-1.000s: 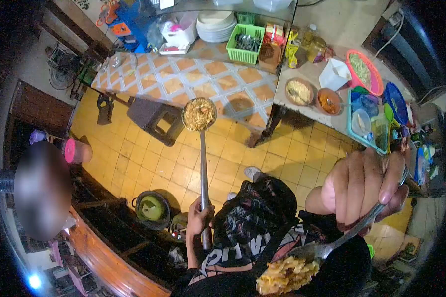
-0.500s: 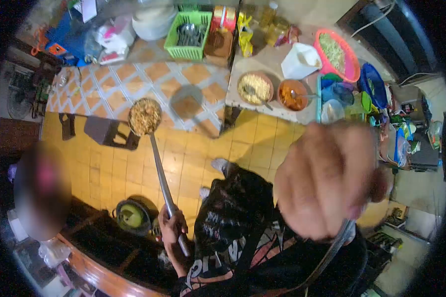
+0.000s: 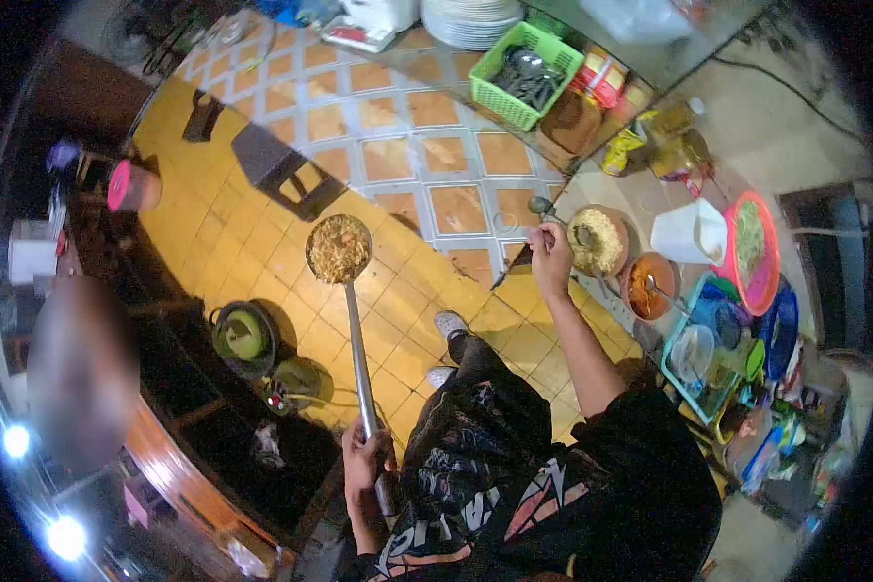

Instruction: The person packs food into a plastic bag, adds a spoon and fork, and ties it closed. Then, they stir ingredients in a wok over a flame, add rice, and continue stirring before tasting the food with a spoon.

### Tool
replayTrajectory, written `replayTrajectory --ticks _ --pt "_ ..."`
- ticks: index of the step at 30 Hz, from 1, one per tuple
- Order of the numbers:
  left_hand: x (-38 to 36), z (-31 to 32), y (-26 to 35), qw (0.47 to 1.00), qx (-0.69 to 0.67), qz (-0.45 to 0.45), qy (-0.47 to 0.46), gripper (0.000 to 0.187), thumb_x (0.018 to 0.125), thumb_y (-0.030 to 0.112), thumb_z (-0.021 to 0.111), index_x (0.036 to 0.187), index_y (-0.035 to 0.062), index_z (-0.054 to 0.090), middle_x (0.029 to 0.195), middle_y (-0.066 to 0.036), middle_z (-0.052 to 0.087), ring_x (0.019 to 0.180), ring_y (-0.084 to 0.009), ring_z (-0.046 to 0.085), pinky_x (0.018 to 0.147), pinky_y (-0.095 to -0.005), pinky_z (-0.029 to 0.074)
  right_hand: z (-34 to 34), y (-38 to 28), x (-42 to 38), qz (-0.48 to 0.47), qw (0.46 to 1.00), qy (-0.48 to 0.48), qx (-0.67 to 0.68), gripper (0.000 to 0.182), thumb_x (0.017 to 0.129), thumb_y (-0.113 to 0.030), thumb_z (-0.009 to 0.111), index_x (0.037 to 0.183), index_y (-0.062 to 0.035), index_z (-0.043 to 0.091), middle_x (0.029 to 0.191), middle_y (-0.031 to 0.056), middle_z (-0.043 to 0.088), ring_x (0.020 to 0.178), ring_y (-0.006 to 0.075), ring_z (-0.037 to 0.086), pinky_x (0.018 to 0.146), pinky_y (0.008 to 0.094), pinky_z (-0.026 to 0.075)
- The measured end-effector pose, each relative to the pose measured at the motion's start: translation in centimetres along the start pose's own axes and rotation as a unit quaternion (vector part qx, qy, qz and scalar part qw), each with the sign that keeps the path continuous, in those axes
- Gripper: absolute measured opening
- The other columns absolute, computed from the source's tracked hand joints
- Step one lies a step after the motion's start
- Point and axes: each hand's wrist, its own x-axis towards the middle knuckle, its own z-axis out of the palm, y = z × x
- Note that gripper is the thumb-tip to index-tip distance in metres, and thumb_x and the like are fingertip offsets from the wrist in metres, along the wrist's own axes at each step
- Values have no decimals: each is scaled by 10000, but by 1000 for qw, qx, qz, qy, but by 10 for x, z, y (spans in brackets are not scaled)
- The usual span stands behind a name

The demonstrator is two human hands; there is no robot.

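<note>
Steel ladle (image 3: 351, 320) noted in our left hand (image 3: 364, 464): grip clenched round the low end of the handle, close to the body. Long axis ran nearly straight away from us, tilting slightly left, and the bowl, full of fried noodles (image 3: 339, 248), hung over the yellow floor (image 3: 223, 233), well short of the tabletop (image 3: 640, 204). Right hand (image 3: 551, 260) was stretched forward and right to the tabletop edge, grip closed on a spoon (image 3: 545, 209) just beside the bowl (image 3: 598, 242) of pale grains. A second bowl (image 3: 649, 286) with orange sauce sat next to it. Right hand was therefore much the nearer to both bowls; the noodles lay left of that hand, apart from it. We could not tell whether the spoon was loaded. Green basket (image 3: 524, 76) stood farther back.
</note>
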Motion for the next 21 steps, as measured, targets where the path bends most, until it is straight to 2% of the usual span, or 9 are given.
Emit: replayTrajectory --ticks 6,7,8,10,12,13,16,19,21 --pt "-37 -24 -49 993 -105 19 51 123 775 26 556 847 5 458 520 -39 451 340 -132 445 328 -259 376 25 39 -9 -5 984 -21 -179 276 754 -151 584 982 -18 503 884 116 585 820 268 560 757 377 442" --pt "-43 -29 -55 988 -130 31 82 123 775 26 556 847 5 458 520 -39 451 340 -132 445 328 -259 376 28 88 -7 46 996 -27 -71 343 769 -167 580 1060 -21 475 870 102 584 830 259 559 757 366 443" --pt "-44 -32 -63 987 -133 20 84 127 779 32 562 846 12 457 525 -36 452 341 -130 442 331 -256 372 33 28 -14 177 974 -103 -94 378 782 -185 576 1096 -14 456 885 102 577 810 250 562 728 347 455" --pt "-54 -38 -93 984 -156 21 90 138 790 43 571 849 30 448 538 -25 453 348 -118 437 338 -247 360 45 106 -8 54 992 -72 -90 430 781 -198 577 1142 -7 439 980 131 561 772 209 562 697 317 464" --pt "-64 -39 -110 974 -185 34 122 157 791 30 569 877 24 437 550 -23 458 364 -106 445 347 -238 360 54 126 -1 112 972 -136 -155 455 777 -154 549 1184 -5 411 1163 193 483 1073 316 468 909 404 365" --pt "-71 -43 -122 971 -195 45 128 165 793 29 567 895 19 438 559 -23 462 370 -104 448 351 -235 360 68 110 -18 -44 972 -101 -210 500 776 -167 564 1210 10 390 1206 225 444 1139 357 404 950 422 319" --pt "-102 -37 -183 945 -263 111 161 190 811 72 575 936 4 448 571 -24 468 377 -105 457 357 -229 368 84 111 -52 -184 935 -152 -261 569 775 -157 598 1255 21 350 1240 234 395 1156 359 374 978 420 305" --pt "-131 -43 -244 913 -310 158 211 182 824 88 575 936 2 460 571 -20 468 381 -98 461 358 -227 371 108 150 -84 -8 947 -312 -81 505 750 -145 609 1169 70 426 1154 242 470 1072 356 454 919 412 368" --pt "-165 -35 -292 879 -341 189 273 169 830 83 572 934 3 465 573 -16 468 384 -91 461 358 -226 372 108 135 -130 -93 878 -422 -208 389 764 -120 588 1083 80 491 1106 216 525 1012 336 499 877 404 395"
